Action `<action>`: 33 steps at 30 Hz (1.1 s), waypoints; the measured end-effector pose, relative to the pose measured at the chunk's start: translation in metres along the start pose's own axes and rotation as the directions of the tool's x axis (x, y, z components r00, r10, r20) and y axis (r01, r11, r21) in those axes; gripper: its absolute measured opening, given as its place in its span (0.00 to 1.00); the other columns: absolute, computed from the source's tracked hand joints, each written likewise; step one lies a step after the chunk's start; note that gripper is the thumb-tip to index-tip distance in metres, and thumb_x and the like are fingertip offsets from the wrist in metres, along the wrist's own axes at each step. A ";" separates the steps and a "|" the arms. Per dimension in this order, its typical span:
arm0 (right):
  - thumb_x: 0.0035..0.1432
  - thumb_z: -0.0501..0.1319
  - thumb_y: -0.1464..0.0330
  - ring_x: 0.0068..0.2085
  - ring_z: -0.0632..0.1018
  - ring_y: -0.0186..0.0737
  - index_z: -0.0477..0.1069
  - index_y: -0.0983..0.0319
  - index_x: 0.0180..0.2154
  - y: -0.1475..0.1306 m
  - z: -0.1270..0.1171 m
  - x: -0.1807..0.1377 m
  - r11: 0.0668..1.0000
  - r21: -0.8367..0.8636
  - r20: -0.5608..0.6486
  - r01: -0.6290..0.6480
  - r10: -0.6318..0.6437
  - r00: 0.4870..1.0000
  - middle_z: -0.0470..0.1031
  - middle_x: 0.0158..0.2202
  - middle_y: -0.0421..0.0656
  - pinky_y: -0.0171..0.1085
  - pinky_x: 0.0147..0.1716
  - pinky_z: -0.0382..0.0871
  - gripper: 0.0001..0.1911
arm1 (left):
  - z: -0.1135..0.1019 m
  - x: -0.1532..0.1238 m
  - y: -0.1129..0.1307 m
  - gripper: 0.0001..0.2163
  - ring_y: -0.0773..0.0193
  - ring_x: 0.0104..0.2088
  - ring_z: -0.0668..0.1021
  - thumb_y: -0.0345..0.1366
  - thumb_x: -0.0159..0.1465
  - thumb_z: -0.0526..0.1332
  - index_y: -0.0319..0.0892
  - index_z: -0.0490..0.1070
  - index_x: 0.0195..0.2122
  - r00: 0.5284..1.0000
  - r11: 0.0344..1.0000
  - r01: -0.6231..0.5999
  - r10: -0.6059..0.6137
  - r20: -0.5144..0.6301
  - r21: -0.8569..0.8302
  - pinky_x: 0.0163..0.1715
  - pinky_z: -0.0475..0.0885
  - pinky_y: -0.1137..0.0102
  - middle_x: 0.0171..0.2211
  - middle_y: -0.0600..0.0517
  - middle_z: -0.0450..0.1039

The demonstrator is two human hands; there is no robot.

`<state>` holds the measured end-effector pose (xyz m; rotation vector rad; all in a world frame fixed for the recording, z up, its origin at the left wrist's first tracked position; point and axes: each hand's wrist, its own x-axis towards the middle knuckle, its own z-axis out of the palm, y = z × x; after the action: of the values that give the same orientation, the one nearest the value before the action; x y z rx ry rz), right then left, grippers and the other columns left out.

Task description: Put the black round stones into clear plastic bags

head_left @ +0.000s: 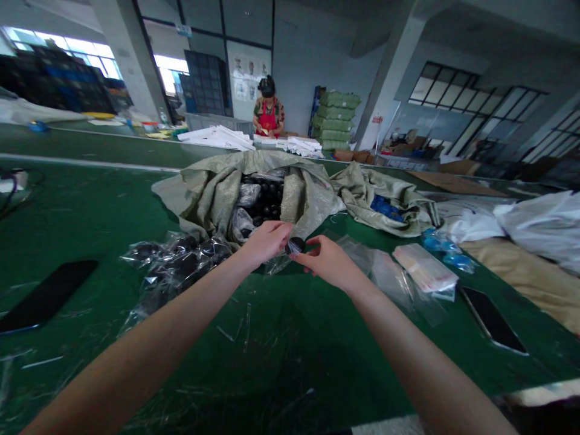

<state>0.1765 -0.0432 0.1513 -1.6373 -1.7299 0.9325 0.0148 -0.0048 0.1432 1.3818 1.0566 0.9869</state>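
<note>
A black round piece (296, 244) is pinched by the fingers of the right hand (328, 258), the left hand (269, 240) bunched beside it, its grip unclear, above a green desk (109, 211); behind gapes a woven sack (222, 196) of black pieces (270, 194).

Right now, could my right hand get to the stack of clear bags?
Probably yes: just low, loose bags lie between the right hand and the stack of clear bags, though that hand is busy at the round black piece.
</note>
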 end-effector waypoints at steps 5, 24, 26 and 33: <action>0.50 0.68 0.73 0.27 0.79 0.34 0.66 0.65 0.42 -0.003 0.003 0.000 0.820 0.517 0.220 -0.247 0.152 0.964 0.77 0.30 0.42 0.32 0.28 0.74 0.17 | -0.003 -0.007 -0.001 0.14 0.76 0.13 0.52 0.37 0.64 0.53 0.43 0.53 0.21 0.999 0.995 -0.029 0.027 -0.024 -0.100 0.14 0.45 0.76 0.15 0.62 0.46; 0.47 0.69 0.69 0.38 0.79 0.36 0.67 0.58 0.49 0.027 0.019 0.003 0.811 0.583 0.136 0.047 -0.155 0.978 0.74 0.49 0.45 0.36 0.36 0.73 0.27 | -0.008 -0.015 -0.014 0.14 0.75 0.14 0.52 0.41 0.62 0.55 0.43 0.55 0.22 0.998 0.982 -0.057 0.063 0.031 -0.182 0.15 0.45 0.75 0.15 0.63 0.46; 0.48 0.68 0.68 0.38 0.77 0.34 0.68 0.59 0.50 0.029 0.020 0.002 0.901 0.377 0.058 0.215 -0.255 0.965 0.73 0.51 0.45 0.37 0.38 0.72 0.25 | -0.011 -0.014 -0.016 0.15 0.74 0.14 0.53 0.43 0.63 0.54 0.44 0.55 0.22 0.994 0.993 -0.066 0.074 0.078 -0.100 0.16 0.47 0.74 0.15 0.62 0.47; 0.52 0.66 0.65 0.35 0.74 0.37 0.70 0.63 0.39 0.028 0.030 -0.009 0.876 -0.302 -0.107 0.377 -0.424 0.899 0.76 0.38 0.45 0.38 0.38 0.68 0.13 | -0.021 -0.010 -0.015 0.19 0.67 0.21 0.65 0.48 0.61 0.55 0.42 0.63 0.18 0.981 0.738 -0.191 0.159 0.109 0.647 0.22 0.53 0.70 0.17 0.56 0.61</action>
<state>0.1698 -0.0553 0.1119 -1.3828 -2.0381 0.3556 -0.0091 -0.0083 0.1294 2.1054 1.3248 0.7237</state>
